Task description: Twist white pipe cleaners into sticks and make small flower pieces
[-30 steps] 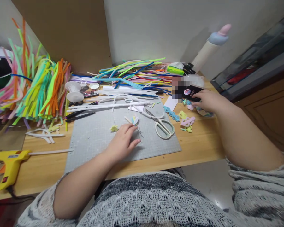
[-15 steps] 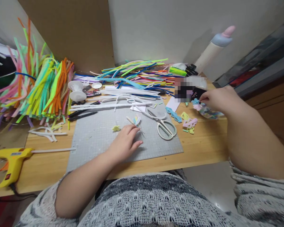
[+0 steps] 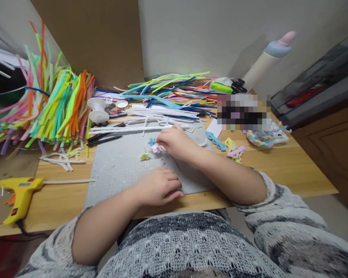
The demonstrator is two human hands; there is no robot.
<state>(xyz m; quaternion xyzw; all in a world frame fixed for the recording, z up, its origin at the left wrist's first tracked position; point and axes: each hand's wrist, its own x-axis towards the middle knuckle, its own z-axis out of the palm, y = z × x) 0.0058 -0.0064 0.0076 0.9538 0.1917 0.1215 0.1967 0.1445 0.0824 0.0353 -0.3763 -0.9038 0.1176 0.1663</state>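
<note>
My right hand (image 3: pixel 176 142) is over the grey cutting mat (image 3: pixel 110 170), its fingers pinched at a small pink fuzzy flower (image 3: pixel 156 148) and a blue fuzzy flower (image 3: pixel 152 141). A yellow flower (image 3: pixel 144 156) lies on the mat just left of them. Nearer my body, my left hand (image 3: pixel 161 187) rests at the mat's front part, fingers loosely bent, thumb apart, with nothing visible in it. The right hand and forearm cover the scissors and the small wired bundle.
A yellow glue gun (image 3: pixel 21 193) lies at left below bundled pipe cleaners (image 3: pixel 58 104). More loose pipe cleaners (image 3: pixel 168 90) fill the back. At right are a bag of pastel pieces (image 3: pixel 266 137), blue zigzag pieces (image 3: pixel 216 141) and pink ones (image 3: pixel 236 151). A spool (image 3: pixel 98 110) stands behind the mat.
My right hand has come left from the bag to the mat, bringing the blue and pink flowers. My left hand has drawn back toward my body, away from the wired bundle.
</note>
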